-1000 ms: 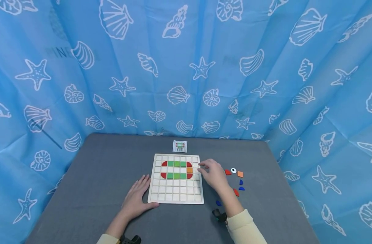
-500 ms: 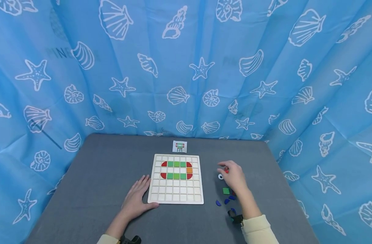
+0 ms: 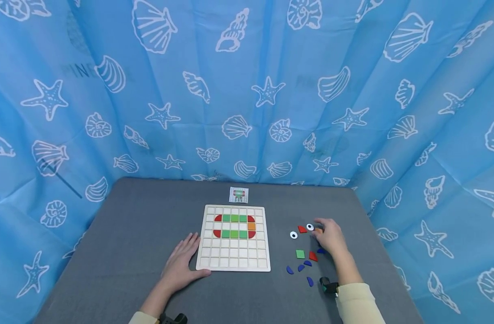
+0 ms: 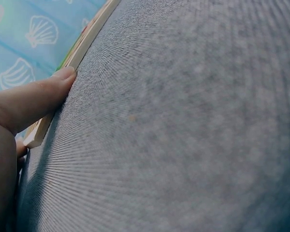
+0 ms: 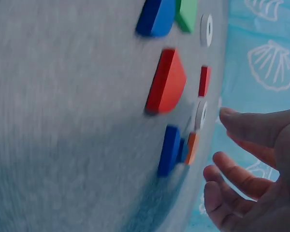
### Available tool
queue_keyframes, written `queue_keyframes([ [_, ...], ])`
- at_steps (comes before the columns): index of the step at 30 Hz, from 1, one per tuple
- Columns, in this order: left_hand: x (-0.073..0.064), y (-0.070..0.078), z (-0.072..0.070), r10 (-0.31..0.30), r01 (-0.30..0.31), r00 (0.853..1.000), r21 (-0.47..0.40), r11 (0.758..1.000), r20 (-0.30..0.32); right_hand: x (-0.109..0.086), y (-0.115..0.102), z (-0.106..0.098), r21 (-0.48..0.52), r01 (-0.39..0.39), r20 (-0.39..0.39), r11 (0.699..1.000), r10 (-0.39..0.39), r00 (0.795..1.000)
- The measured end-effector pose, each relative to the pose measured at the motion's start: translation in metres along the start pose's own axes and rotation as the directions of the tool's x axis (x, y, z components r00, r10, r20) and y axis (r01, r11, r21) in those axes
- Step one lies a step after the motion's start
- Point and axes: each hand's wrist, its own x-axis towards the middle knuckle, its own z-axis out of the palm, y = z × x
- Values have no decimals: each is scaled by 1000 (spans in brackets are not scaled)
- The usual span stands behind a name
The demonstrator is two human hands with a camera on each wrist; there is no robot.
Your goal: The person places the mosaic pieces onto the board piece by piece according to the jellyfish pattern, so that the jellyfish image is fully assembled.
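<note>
A pale square grid board (image 3: pixel 234 263) lies on the table with green squares, red rounded corner tiles and one orange tile (image 3: pixel 251 226) set in it. My left hand (image 3: pixel 182 263) rests along its left side, thumb (image 4: pixel 48 94) touching the near edge. Off to the right, my right hand (image 3: pixel 332 237) hovers by a loose orange square (image 3: pixel 319 230), which it partly covers in the head view. In the right wrist view the thumb and fingers stand apart with nothing between them, and the orange square lies on the cloth beyond.
Around the right hand lie two white rings with black centres (image 3: pixel 293 235), two red tiles (image 3: pixel 313 256), a green square (image 3: pixel 300 254) and several blue half-rounds (image 3: pixel 290 270). A small pattern card (image 3: pixel 238 195) lies behind the board. A blue curtain (image 3: pixel 247 90) hangs behind the table.
My right hand has moved from the board's right edge rightward, across the loose pieces, to the orange square. The left hand and the board have stayed put.
</note>
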Motion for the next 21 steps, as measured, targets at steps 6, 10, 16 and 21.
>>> queue_keyframes([
  [6, 1, -1, 0, 1, -1, 1000, 9, 1000, 0, 2, 6, -2, -52, -46, 64, 998, 50, 997],
  [10, 1, 0, 0, 0, 0, 1000, 3, 1000, 1, 3, 9, 0, -38, -63, 80, 997, 66, 995],
  [16, 2, 0, 0, -2, 2, 1000, 8, 1000, -2, 6, 10, 3, -34, -62, 59, 998, 64, 996],
  [21, 1, 1, -1, -4, 4, 1000, 13, 1000, 7, 8, 10, 5, -65, -66, 48, 996, 69, 996],
])
